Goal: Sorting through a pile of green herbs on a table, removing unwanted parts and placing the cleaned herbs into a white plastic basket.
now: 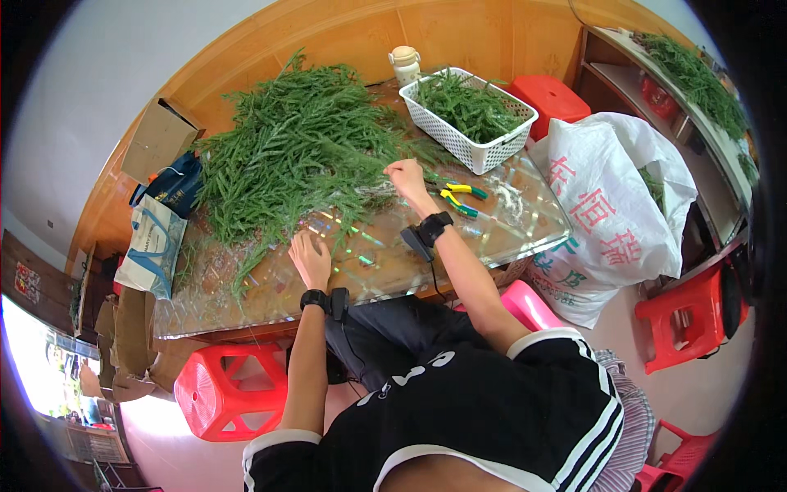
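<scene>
A big heap of green needle-like sprigs covers the left and middle of the table. My left hand rests low over the tabletop at the heap's near edge, its fingers apart and nothing visible in them. Farther right, my right hand has its fingers curled together beside the heap's right side. What they pinch, if anything, is too small to make out. Just right of that hand lies a pair of pliers with yellow and green handles. Black bands with small boxes circle both my wrists.
A white slotted basket of sprigs stands at the back right, near a lidded cream jar. Beside the table slumps a white woven sack. Paper bags sit at the left edge. Red stools stand around the table.
</scene>
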`<action>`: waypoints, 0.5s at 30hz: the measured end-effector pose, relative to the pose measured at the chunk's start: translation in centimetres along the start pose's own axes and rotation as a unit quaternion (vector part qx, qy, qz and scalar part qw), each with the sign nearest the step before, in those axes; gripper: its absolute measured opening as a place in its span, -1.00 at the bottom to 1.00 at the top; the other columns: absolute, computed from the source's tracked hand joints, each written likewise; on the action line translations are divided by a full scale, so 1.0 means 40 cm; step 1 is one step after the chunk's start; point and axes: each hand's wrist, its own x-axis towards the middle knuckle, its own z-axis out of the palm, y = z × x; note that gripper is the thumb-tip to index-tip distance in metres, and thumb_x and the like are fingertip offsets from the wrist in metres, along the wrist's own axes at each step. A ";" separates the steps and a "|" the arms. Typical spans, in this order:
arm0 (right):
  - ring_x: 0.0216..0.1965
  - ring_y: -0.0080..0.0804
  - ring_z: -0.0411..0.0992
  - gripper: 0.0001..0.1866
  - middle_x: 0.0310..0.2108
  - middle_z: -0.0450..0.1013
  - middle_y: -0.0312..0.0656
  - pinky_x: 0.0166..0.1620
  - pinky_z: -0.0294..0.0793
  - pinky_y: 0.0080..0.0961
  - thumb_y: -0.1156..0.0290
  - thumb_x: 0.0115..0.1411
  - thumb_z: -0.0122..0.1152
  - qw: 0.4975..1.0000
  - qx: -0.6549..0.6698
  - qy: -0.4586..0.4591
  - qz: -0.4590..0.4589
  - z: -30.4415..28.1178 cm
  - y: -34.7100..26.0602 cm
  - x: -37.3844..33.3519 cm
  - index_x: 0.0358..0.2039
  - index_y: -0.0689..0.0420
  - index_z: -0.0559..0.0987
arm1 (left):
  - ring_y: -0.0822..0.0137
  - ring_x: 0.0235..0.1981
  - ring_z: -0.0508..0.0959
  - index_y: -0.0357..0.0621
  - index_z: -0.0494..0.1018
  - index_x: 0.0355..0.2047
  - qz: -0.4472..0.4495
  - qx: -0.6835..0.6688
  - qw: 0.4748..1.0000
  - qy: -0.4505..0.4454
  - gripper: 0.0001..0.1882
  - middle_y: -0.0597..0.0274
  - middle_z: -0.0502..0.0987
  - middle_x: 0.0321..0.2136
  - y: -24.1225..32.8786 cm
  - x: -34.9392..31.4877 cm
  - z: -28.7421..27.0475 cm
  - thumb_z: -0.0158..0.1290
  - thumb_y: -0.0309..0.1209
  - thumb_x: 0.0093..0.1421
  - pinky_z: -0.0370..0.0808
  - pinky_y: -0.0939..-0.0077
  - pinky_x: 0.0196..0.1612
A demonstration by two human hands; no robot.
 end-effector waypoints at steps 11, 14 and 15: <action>-0.72 -0.74 0.15 -0.82 -0.69 0.30 -0.42 -0.67 0.05 -0.73 0.49 0.14 0.01 0.951 0.298 0.047 -0.072 -0.055 -0.142 -0.059 -0.30 0.24 0.56 | 0.10 -0.15 0.34 -0.25 0.33 -0.33 -0.005 0.001 1.000 -0.003 -0.78 0.09 0.36 -0.24 0.004 0.001 -0.003 0.00 -0.49 -0.03 0.23 0.25 -0.09; -0.73 -0.73 0.16 -0.81 -0.64 0.35 -0.40 -0.68 0.06 -0.74 0.49 0.15 0.01 0.984 0.159 0.048 -0.059 -0.038 -0.096 -0.043 -0.26 0.23 0.55 | 0.09 -0.16 0.34 -0.26 0.33 -0.33 -0.004 0.005 1.000 -0.006 -0.78 0.09 0.36 -0.24 0.002 0.002 -0.001 0.00 -0.49 -0.03 0.24 0.25 -0.09; -0.71 -0.72 0.19 -0.81 -0.61 0.39 -0.38 -0.67 0.08 -0.74 0.48 0.15 0.02 0.997 0.064 0.026 -0.026 -0.033 -0.084 -0.043 -0.25 0.24 0.54 | 0.09 -0.16 0.34 -0.26 0.33 -0.33 -0.001 0.003 1.000 -0.004 -0.78 0.09 0.36 -0.24 0.000 0.002 -0.001 0.00 -0.50 -0.03 0.24 0.25 -0.10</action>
